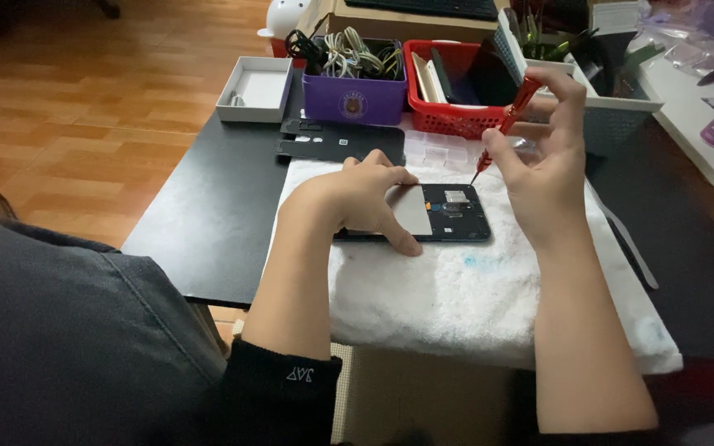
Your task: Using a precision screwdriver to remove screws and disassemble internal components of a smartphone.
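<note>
1. While the left hand [365, 194] lies flat on the opened phone [444, 212], fingers spread and grasping nothing, it pins the phone to the white towel [456, 289].
2. Raised at two o'clock from the phone, the right hand [543, 161] has its grip clenched on a red screwdriver [507, 120], tip tilted down just above the phone's top edge.
3. Centred on the towel on the black table [208, 223], the phone shows bare circuitry.
4. At twelve o'clock stand a purple box [355, 99] of cables and a red basket [448, 116]; a removed back cover [336, 140] lies before them, with a white box [256, 89] at eleven.
</note>
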